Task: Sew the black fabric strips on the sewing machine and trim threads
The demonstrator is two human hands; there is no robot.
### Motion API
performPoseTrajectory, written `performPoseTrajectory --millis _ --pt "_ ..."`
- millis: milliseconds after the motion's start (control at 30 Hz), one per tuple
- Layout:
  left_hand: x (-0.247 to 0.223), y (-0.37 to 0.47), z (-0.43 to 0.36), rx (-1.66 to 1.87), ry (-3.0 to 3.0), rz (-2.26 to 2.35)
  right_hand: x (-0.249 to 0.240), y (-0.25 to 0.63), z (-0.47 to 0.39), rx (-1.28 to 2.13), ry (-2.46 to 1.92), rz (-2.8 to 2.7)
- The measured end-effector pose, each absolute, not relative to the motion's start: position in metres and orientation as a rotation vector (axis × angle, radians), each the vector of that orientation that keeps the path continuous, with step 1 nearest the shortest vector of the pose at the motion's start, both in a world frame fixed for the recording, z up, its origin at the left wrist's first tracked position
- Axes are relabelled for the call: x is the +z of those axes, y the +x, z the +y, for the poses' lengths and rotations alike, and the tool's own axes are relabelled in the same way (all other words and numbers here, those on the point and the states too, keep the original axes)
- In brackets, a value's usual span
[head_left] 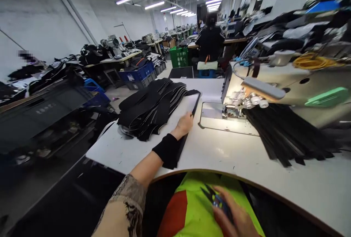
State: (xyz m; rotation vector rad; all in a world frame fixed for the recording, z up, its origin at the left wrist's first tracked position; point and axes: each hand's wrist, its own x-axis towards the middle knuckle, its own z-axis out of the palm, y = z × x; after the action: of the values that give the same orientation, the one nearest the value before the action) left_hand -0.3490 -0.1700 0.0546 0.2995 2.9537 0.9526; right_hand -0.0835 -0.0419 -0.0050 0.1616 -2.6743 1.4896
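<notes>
My left hand (184, 124) reaches across the white sewing table (216, 149), its fingers curled over the edge of a long black fabric strip (183, 149). Left of it lies a loose pile of folded black fabric pieces (153, 107) with pale edges. Low over my lap, my right hand (237, 213) is closed around small thread snips (218, 200), whose dark blades point up and left. Just right of the strip is the sewing machine's lit needle area (234, 111). A bundle of narrow black strips (290, 134) rests on the table beyond it.
The machine body (296, 87) fills the right side, with yellow cord (315, 61) on top. Blue crates (139, 72) and a green crate (178, 57) stand on the floor behind. A person (210, 41) sits farther back. The table's curved front edge (233, 175) borders my lap.
</notes>
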Motion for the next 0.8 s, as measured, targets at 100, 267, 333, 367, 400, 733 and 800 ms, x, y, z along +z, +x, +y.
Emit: performPoseTrajectory --millis 100,267,333,367,400,733,800 --pt "0.063 -0.351 -0.193 1.334 0.096 2.929 0.007 -0.099 -0.047 1.447 0.227 -2.568" --pt "0.069 -0.336 -0.207 1.866 -0.108 2.665 0.018 -0.118 -0.064 1.299 0.413 -2.51" --pt "0.069 -0.33 -0.206 2.004 -0.151 2.54 0.021 -0.121 -0.071 1.251 0.44 -2.515" --pt "0.068 -0.328 -0.206 2.058 -0.167 2.481 0.022 -0.122 -0.074 1.232 0.446 -2.518" --pt "0.068 -0.327 -0.205 2.104 -0.181 2.427 0.023 -0.123 -0.077 1.215 0.451 -2.517" --pt "0.062 -0.321 -0.215 2.255 -0.211 2.253 0.023 -0.119 -0.078 1.095 0.547 -2.478" --pt "0.061 -0.319 -0.214 2.248 -0.196 2.248 0.024 -0.121 -0.08 1.059 0.563 -2.465"
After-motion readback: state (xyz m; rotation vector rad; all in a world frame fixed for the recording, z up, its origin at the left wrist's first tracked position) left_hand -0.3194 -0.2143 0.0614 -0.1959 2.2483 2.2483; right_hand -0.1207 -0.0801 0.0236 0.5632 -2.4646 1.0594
